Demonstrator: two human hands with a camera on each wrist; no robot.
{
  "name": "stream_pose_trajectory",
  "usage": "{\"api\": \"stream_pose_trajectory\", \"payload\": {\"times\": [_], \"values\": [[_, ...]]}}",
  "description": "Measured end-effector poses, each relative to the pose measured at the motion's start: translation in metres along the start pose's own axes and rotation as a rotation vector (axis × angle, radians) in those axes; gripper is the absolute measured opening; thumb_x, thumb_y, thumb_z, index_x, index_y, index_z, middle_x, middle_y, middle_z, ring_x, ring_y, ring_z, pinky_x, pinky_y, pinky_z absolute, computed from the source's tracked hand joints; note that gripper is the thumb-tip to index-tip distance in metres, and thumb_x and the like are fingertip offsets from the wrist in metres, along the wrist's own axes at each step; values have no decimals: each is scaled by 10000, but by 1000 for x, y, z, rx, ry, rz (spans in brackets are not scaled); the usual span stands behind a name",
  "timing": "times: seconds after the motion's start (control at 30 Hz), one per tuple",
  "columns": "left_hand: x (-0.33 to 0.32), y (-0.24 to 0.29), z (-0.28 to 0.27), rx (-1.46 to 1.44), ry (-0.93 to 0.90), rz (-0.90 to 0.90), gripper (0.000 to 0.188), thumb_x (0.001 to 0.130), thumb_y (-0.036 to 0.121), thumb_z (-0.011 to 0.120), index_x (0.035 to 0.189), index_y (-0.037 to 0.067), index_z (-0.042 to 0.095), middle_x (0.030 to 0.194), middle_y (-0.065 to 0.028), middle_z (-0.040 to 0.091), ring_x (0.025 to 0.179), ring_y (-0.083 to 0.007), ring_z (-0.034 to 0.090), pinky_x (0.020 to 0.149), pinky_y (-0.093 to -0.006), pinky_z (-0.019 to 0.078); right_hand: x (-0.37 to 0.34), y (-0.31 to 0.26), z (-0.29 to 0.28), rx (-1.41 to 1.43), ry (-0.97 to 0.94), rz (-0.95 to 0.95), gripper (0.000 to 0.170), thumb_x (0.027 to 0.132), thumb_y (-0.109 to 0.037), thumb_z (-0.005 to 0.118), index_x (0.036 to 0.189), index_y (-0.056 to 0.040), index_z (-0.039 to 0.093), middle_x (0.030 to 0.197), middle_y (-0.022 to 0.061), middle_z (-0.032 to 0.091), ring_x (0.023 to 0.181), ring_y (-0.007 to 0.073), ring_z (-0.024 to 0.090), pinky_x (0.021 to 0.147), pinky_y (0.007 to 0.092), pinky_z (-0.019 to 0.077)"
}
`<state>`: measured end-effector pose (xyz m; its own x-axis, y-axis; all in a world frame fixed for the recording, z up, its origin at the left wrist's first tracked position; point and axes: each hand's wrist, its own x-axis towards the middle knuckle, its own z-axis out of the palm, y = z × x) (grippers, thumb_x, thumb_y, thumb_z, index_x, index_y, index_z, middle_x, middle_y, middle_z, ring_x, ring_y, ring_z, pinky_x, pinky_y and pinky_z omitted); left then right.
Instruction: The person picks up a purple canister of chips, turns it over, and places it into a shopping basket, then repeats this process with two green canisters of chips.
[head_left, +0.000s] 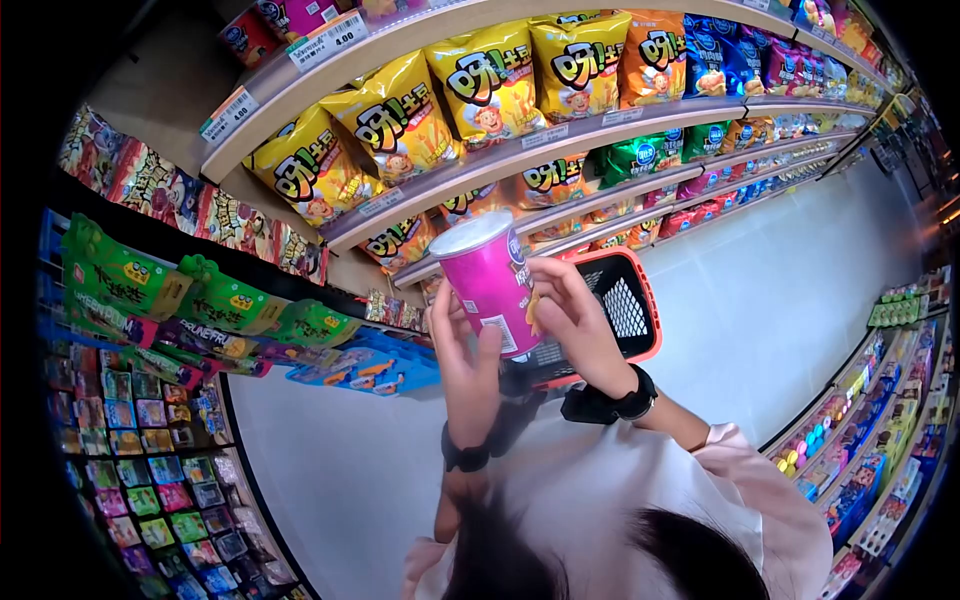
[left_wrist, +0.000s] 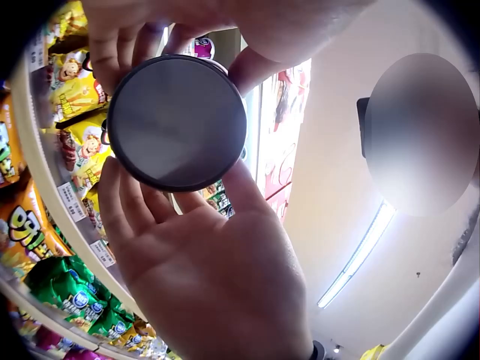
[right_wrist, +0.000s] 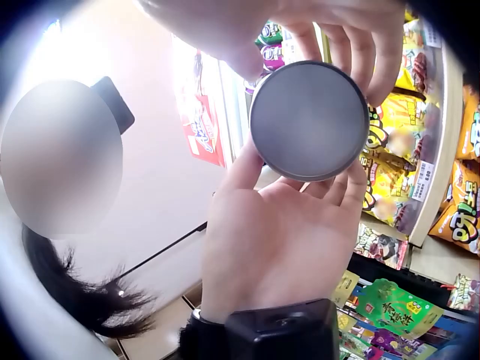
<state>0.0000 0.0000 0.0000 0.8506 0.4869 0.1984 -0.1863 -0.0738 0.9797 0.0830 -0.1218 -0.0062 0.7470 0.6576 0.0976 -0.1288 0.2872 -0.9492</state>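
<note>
A magenta chip canister with a pale lid is held up in front of the person's body, slightly tilted, with a barcode label facing the head camera. The left hand grips its left side, and the right hand grips the lower right side with curled fingers. From below, both wrist views show the canister's round grey base, framed by the two hands.
A shopping basket with an orange rim sits behind the right hand. Shelves of yellow chip bags curve across the front. Green snack pouches hang at left. Another stocked shelf lines the right side, beyond the pale floor.
</note>
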Motion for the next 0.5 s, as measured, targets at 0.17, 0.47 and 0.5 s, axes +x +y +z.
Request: {"api": "stream_pose_trajectory", "payload": {"times": [0.17,0.47,0.5], "values": [[4,3,3,-91,-3,18,566,972,339,419,1388,-2,241,1375,-146,363,1264,-208,358,1051,-335,258,3,-3,7,160,35,27,474,962,-235,482,1344,9,343,1240,101,495,1143,132,469,967,270,379],[1,9,-5,-85,11,-53,494,980,282,406,1360,-21,316,1363,-123,355,1260,-194,357,1035,-319,287,3,8,14,139,42,-30,477,935,-202,530,1329,0,354,1218,90,500,1130,136,476,950,280,390],[0,3,-10,2,26,-16,486,975,265,417,1355,-25,324,1339,-112,360,1247,-190,367,1029,-315,294,2,10,16,130,57,-40,491,919,-205,565,1321,-8,364,1188,91,515,1105,139,493,929,287,413]]}}
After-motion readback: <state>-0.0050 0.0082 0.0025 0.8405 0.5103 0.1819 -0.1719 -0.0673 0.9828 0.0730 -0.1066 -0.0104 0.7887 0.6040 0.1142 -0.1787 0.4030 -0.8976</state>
